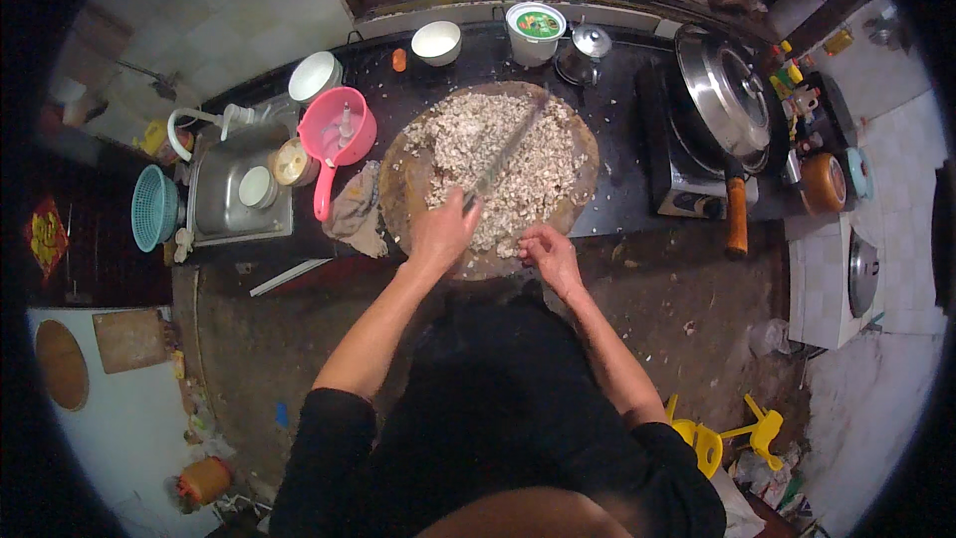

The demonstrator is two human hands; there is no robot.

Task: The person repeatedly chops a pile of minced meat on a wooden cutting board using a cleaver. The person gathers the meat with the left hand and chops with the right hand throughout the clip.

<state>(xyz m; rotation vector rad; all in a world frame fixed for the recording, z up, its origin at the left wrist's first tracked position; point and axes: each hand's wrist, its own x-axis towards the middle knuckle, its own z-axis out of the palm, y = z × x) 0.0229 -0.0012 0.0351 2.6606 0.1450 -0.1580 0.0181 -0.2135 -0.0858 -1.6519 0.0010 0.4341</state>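
Note:
A round chopping board (402,215) lies on the dark counter in front of me, spread with finely chopped pale food (478,131) that I cannot identify. My left hand (442,232) is closed around the handle of a kitchen knife (508,146). The blade is blurred and reaches up and to the right across the pile. At the board's near right edge, my right hand (551,258) has its fingers curled against the chopped bits. Whether it pinches any of them is too small to make out.
Left of the board are a pink dipper (358,146), a grey cloth (357,213) and a steel sink (213,213) with bowls. Behind it stand a white bowl (437,45), a lidded tub (534,41) and a metal-lidded pot (586,56). A lidded wok (724,104) sits on the stove at right.

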